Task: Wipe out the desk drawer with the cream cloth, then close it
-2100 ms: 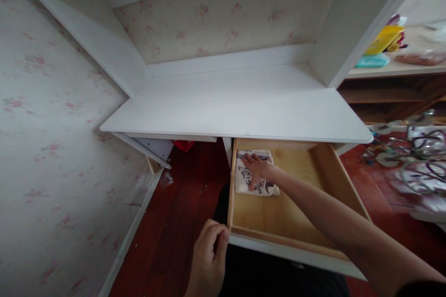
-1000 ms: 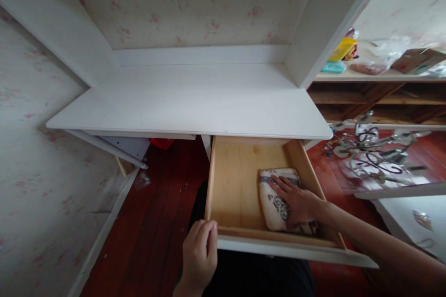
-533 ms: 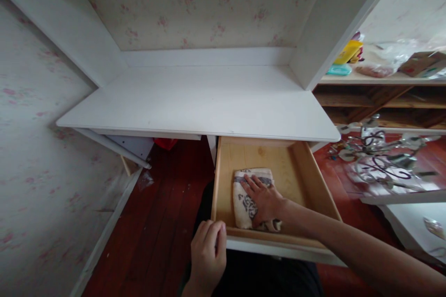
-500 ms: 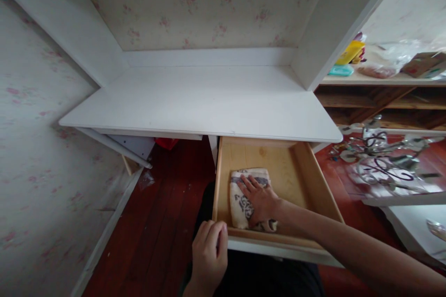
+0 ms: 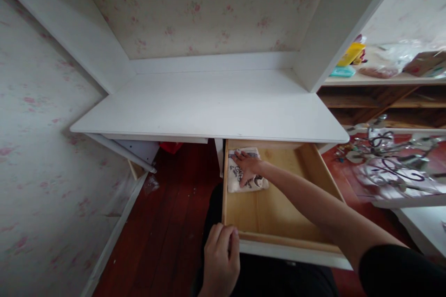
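Cloth (image 5: 244,177) under right hand (image 5: 248,169)

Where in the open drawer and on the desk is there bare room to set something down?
The drawer floor is bare between the folded cloth and its right wall, and toward the front panel. The right hand fills the back-left corner. The white desktop lies bare. The side shelf is crowded.

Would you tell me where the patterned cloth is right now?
In the head view the cloth lies in the open drawer's far left corner, just under the desk edge, with the right hand flat on it.
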A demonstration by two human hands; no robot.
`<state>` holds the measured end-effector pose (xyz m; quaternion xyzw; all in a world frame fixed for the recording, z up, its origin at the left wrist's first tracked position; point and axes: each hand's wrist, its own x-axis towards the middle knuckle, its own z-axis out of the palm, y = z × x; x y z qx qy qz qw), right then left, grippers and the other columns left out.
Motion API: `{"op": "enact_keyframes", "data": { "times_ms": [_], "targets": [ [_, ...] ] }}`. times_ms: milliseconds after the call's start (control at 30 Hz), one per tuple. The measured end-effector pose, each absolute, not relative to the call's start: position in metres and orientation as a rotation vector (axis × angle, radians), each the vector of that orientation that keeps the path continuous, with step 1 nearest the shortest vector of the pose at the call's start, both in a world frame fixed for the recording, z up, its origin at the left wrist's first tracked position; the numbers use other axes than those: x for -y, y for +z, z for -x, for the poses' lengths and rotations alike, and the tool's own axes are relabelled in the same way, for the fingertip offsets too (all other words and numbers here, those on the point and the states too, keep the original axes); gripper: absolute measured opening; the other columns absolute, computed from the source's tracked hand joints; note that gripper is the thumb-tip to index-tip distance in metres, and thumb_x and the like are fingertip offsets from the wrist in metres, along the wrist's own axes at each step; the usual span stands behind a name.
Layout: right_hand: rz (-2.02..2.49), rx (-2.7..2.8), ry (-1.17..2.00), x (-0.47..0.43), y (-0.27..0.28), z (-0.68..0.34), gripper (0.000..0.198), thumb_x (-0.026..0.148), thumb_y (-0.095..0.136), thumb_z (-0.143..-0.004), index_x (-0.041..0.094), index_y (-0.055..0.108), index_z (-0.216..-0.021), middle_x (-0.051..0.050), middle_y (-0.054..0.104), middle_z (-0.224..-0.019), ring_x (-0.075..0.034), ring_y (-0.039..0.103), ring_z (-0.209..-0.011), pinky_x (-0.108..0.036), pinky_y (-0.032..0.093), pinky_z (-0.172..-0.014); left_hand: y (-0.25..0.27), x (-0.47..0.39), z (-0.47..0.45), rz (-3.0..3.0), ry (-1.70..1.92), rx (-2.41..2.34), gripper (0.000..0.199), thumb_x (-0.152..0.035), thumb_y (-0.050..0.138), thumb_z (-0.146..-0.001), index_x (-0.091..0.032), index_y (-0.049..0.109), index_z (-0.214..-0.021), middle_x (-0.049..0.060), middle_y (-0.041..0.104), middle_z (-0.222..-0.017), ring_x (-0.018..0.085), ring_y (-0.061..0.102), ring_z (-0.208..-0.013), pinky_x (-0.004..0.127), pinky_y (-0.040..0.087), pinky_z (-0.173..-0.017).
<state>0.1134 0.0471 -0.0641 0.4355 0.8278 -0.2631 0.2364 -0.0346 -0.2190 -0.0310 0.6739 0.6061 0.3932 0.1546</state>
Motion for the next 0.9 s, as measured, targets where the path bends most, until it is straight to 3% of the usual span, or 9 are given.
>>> {"op": "enact_keyframes", "data": {
  "times_ms": [300,600,900],
  "targets": [
    [-1.299,-2.267,-0.786,-0.056,-0.064,-0.144,0.146,0.066,0.079,-0.042,0.019,0.0,-0.155,-0.013,-0.007,-0.16,-0.038,-0.003,-0.145,-0.049,0.016,-0.117,-0.034,0.217,0.035,-1.964,1.164,-1.73,0.016,-0.016,0.047,-0.094,-0.019,0.059,-0.083,0.001,0.056,-0.073,0.012,0.055,-0.068,0.023,0.044,-0.064],
    [-1.467,-2.167,-0.758,-0.044,-0.07,-0.289,0.152,0.062,0.081,-0.037,0.006,0.002,-0.154,-0.02,-0.004,-0.159,-0.041,-0.005,-0.144,-0.048,0.013,-0.117,-0.033,0.214,0.036,-2.033,1.2,-1.684,0.015,-0.013,0.049,-0.092,-0.018,0.06,-0.083,0.002,0.057,-0.071,0.013,0.055,-0.067,0.024,0.044,-0.064],
    [-1.383,-2.311,-0.748,0.053,-0.079,-0.316,0.138,0.065,0.075,-0.049,0.01,0.006,-0.155,-0.018,-0.002,-0.159,-0.039,0.0,-0.145,-0.051,0.017,-0.116,-0.034,0.216,0.037,-2.042,1.196,-1.676,0.013,-0.011,0.05,-0.091,-0.017,0.06,-0.086,0.002,0.055,-0.071,0.012,0.054,-0.066,0.024,0.044,-0.063]
  ]
}}
